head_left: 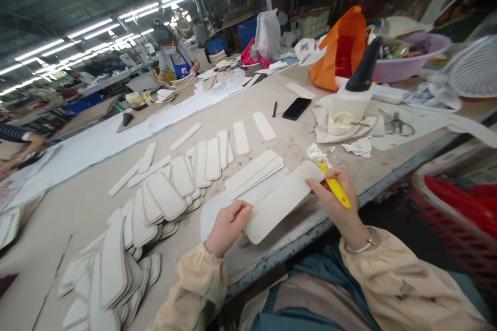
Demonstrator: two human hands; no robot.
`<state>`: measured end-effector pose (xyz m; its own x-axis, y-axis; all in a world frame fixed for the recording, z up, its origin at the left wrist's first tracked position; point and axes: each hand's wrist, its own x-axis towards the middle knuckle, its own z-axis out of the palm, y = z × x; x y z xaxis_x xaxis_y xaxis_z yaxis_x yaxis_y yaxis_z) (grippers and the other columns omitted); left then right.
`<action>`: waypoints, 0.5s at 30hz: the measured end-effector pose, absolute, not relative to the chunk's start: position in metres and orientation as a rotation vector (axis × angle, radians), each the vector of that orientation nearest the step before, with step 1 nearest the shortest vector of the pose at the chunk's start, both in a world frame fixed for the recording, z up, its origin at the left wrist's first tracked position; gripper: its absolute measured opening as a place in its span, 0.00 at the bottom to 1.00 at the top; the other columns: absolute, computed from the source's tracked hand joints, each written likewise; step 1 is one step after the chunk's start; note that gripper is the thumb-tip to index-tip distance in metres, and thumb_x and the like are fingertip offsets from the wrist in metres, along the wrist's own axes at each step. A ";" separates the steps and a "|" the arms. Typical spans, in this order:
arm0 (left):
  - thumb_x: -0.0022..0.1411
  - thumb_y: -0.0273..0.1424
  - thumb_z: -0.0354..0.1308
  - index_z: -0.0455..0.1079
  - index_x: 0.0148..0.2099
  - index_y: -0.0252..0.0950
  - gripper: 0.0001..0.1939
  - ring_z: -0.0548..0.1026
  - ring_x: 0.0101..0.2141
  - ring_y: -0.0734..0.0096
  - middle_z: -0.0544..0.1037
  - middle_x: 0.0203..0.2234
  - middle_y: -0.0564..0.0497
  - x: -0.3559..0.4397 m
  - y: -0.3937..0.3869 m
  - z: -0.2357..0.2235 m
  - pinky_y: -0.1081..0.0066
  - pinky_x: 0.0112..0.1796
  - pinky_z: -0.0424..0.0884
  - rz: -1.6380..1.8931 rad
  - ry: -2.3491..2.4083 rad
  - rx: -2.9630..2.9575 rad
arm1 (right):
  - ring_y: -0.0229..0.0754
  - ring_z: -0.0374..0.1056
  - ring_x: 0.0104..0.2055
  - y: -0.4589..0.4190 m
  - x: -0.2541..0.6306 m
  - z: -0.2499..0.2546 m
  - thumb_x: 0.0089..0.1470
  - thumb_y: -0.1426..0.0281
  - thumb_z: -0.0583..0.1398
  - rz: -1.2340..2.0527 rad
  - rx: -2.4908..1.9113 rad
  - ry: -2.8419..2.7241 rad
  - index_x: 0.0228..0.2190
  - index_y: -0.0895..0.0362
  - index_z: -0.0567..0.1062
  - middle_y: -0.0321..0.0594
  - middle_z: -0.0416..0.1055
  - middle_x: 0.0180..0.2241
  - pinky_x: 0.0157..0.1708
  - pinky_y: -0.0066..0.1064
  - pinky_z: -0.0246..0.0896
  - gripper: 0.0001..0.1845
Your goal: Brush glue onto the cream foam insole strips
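My left hand (229, 226) is closed on the near left end of a long cream-white strip with rounded corners (281, 201), tilted above the table edge. The strip's far right end is pinched in my right hand (337, 193). That same hand also holds a yellow-handled tool (336, 187); I cannot make out its working end. Just left of the strip, a few matching pieces (254, 174) lie fanned on a white sheet. A large overlapping spread of similar pieces (163, 196) covers the table further left.
Beyond my right hand are crumpled white scraps (357, 147), scissors (399, 125) and a white pot (349, 105) with a black cone on it. A black phone (297, 108), an orange bag (341, 51) and a purple basin (413, 56) lie further back. A co-worker (174, 59) sits across the table.
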<state>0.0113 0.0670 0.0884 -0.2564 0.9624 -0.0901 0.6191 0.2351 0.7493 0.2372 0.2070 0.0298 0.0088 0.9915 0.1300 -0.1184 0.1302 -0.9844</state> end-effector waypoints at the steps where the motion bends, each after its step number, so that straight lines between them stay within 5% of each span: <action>1: 0.64 0.41 0.49 0.72 0.38 0.37 0.16 0.72 0.26 0.71 0.74 0.24 0.53 0.004 0.064 0.085 0.73 0.27 0.68 0.887 2.034 1.422 | 0.38 0.66 0.22 0.208 0.235 0.026 0.42 0.63 0.69 1.154 -1.046 -1.188 0.33 0.52 0.63 0.29 0.68 0.25 0.22 0.30 0.62 0.22; 15: 0.63 0.34 0.53 0.73 0.36 0.37 0.09 0.74 0.32 0.69 0.77 0.29 0.49 -0.009 0.009 0.035 0.70 0.35 0.71 1.131 2.278 1.553 | 0.40 0.68 0.23 0.207 0.225 0.010 0.43 0.61 0.68 1.006 -1.189 -1.273 0.35 0.53 0.65 0.31 0.69 0.23 0.24 0.33 0.62 0.21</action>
